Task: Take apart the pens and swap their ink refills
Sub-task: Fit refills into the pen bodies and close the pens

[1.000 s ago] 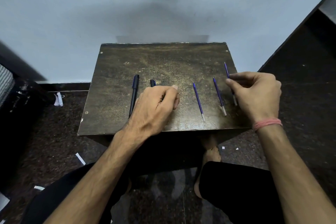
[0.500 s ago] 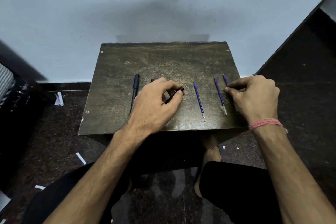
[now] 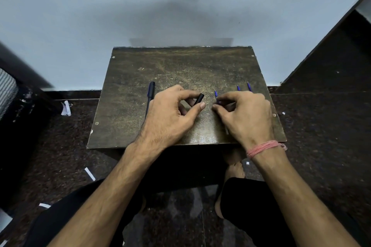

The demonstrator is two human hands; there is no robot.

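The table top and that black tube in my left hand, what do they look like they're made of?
Table top: probably laminated board, dark brown, worn and scratched, with screw heads at the corners. Black tube: likely matte plastic, smooth and evenly black.

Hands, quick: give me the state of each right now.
Left hand: closed on a black pen barrel.
Right hand: pinching a blue refill.
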